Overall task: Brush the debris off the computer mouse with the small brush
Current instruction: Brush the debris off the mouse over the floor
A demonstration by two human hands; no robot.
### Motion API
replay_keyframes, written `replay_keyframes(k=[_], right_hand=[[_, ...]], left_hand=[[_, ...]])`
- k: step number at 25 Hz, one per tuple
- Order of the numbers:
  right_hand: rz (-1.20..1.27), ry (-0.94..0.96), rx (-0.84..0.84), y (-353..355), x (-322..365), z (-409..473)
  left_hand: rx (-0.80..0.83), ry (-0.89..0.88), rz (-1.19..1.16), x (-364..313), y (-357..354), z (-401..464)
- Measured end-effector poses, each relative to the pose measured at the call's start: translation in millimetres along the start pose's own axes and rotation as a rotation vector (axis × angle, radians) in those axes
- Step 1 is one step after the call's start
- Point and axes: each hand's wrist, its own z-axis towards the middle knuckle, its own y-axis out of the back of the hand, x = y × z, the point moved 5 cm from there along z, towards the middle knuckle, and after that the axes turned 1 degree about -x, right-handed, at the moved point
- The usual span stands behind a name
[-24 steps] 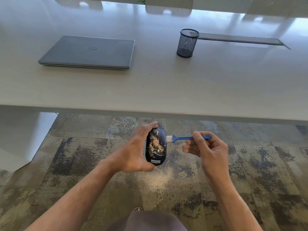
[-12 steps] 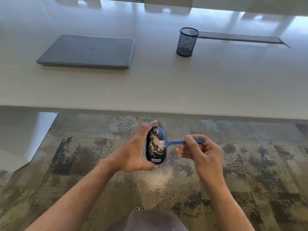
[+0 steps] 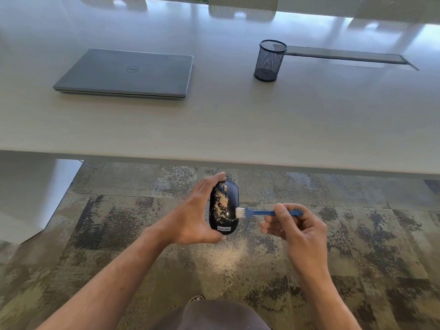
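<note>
Nearest me a dark-clothed knee (image 3: 214, 315) is cut off by the bottom edge; above the patterned carpet (image 3: 381, 234), where pale debris (image 3: 228, 253) lies scattered, my left hand (image 3: 192, 217) grips the black computer mouse (image 3: 223, 207), fingers curled round its far end and thumb under the near end; its long axis runs away from me, logo end nearest, tan specks on top; my right hand (image 3: 295, 225) pinches the small blue brush (image 3: 269, 212), lying crosswise, white bristles touching the mouse's right edge; farther, on the table (image 3: 238, 125), a closed laptop (image 3: 126, 73); the mesh pen cup (image 3: 270, 60) stands upright, contents hard to make out.
</note>
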Motion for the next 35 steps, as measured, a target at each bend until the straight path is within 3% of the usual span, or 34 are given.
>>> replay_keyframes(k=[9, 13, 18, 22, 27, 32, 35], right_hand=[[0.016, 0.023, 0.006, 4.0, 0.9, -4.1], [-0.012, 0.056, 0.122, -4.6, -0.3, -8.0], [-0.005, 0.052, 0.036, 5.3, -5.9, -6.5], [-0.045, 0.093, 0.151, -7.1, -7.9, -8.6], [-0.076, 0.109, 0.030, 8.8, -8.1, -6.8], [-0.089, 0.138, 0.140, -7.6, -2.6, -7.3], [-0.139, 0.151, 0.042, -1.2, 1.8, -0.5]], left_hand=[[0.010, -0.010, -0.012, 0.6, 1.3, 5.7], [0.017, -0.016, -0.005, 2.6, 0.5, 7.5], [0.015, -0.011, -0.017, 5.9, 1.5, 10.1], [0.016, -0.012, -0.017, 5.9, 1.3, 12.2], [-0.002, -0.006, -0.013, 7.2, 5.8, 14.3], [0.004, -0.025, -0.004, 2.5, 4.9, 16.9], [0.012, -0.024, 0.017, 1.1, 3.7, 16.7]])
